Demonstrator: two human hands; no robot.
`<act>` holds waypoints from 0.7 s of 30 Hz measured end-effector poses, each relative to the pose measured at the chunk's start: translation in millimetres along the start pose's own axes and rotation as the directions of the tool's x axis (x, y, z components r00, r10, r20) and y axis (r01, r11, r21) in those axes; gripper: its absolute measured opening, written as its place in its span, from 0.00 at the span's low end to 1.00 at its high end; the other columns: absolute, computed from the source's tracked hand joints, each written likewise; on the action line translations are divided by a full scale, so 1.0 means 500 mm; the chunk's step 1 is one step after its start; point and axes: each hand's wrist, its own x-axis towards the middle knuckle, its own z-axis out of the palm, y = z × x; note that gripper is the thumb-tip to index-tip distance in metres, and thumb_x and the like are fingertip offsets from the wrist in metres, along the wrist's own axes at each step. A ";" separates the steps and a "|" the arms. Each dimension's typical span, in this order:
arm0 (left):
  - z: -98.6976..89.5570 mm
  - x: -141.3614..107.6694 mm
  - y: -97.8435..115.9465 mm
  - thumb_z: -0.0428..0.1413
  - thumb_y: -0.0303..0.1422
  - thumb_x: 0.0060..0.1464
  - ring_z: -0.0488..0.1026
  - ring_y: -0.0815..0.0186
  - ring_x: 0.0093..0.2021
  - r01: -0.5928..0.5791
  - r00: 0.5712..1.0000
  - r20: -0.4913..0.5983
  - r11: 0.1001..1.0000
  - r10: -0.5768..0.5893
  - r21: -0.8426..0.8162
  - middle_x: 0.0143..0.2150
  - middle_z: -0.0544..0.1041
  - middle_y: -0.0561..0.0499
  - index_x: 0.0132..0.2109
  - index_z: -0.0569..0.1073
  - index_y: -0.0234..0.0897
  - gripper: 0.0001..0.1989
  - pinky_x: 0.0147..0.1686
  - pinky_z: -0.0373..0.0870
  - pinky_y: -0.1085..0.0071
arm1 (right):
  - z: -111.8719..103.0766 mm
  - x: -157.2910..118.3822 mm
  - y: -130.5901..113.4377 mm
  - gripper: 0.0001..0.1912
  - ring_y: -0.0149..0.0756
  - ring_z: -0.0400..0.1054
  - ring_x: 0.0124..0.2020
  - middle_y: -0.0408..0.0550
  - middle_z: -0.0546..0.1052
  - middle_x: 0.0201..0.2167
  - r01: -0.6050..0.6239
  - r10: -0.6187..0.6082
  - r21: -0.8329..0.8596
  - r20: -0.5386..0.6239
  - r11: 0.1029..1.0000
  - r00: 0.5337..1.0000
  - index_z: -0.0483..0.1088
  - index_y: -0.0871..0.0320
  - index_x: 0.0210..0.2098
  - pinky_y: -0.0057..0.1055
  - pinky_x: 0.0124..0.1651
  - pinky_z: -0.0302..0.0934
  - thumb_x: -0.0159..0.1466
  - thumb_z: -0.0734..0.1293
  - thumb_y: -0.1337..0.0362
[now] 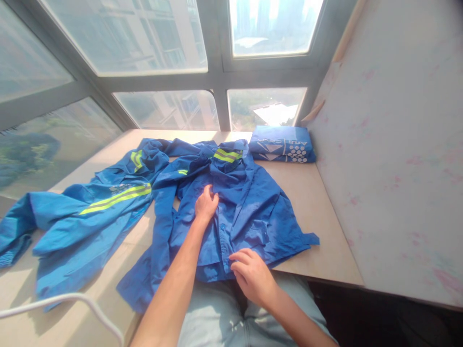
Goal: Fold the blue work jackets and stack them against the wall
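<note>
A blue work jacket (249,207) lies spread on the table in front of me, buttoned front up, with a yellow-and-grey reflective strip near its collar. My left hand (207,205) rests on the upper front of this jacket, thumb and forefinger apart. Low down by the button strip is my right hand (251,274), its fingers loosely bent and spaced, the tips at the fabric near the hem. To the left lies a second blue jacket (87,231) with a yellow reflective band across it, touched by neither hand.
A folded blue bundle with white print (282,144) sits at the back right by the window. A white cable (72,295) curves over the near left of the pale table (325,231). A patterned wall panel (398,159) borders the right side.
</note>
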 end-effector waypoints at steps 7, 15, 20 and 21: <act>0.003 0.005 -0.011 0.53 0.36 0.62 0.78 0.58 0.49 -0.125 0.992 0.030 0.989 0.123 0.075 0.48 0.80 0.44 0.59 0.70 0.38 0.20 0.49 0.72 0.66 | -0.003 0.002 -0.004 0.10 0.37 0.69 0.48 0.47 0.79 0.45 -0.007 0.007 -0.003 -0.026 1.000 1.000 0.73 0.55 0.35 0.36 0.51 0.67 0.66 0.62 0.74; 0.024 0.026 0.008 0.52 0.33 0.61 0.76 0.57 0.50 -0.197 0.980 0.018 0.970 0.197 0.139 0.49 0.79 0.45 0.57 0.73 0.40 0.17 0.51 0.71 0.65 | -0.001 -0.001 -0.002 0.10 0.38 0.69 0.49 0.47 0.78 0.47 -0.012 0.012 0.014 -0.010 1.000 1.000 0.73 0.55 0.36 0.37 0.52 0.66 0.66 0.62 0.74; 0.036 0.034 0.004 0.50 0.33 0.63 0.76 0.57 0.51 -0.203 0.979 0.014 0.967 0.203 0.153 0.52 0.78 0.45 0.59 0.71 0.41 0.18 0.51 0.71 0.65 | 0.003 0.001 0.004 0.11 0.37 0.69 0.50 0.47 0.78 0.47 -0.017 0.017 -0.004 -0.003 1.000 1.000 0.73 0.53 0.39 0.36 0.52 0.67 0.65 0.63 0.75; 0.037 0.035 0.004 0.50 0.34 0.63 0.75 0.57 0.51 -0.200 0.980 0.013 0.967 0.201 0.160 0.52 0.78 0.45 0.59 0.71 0.41 0.19 0.51 0.71 0.65 | 0.003 0.001 0.006 0.12 0.37 0.69 0.50 0.47 0.78 0.48 -0.022 0.022 -0.005 0.001 1.000 1.000 0.73 0.53 0.42 0.36 0.53 0.66 0.64 0.64 0.75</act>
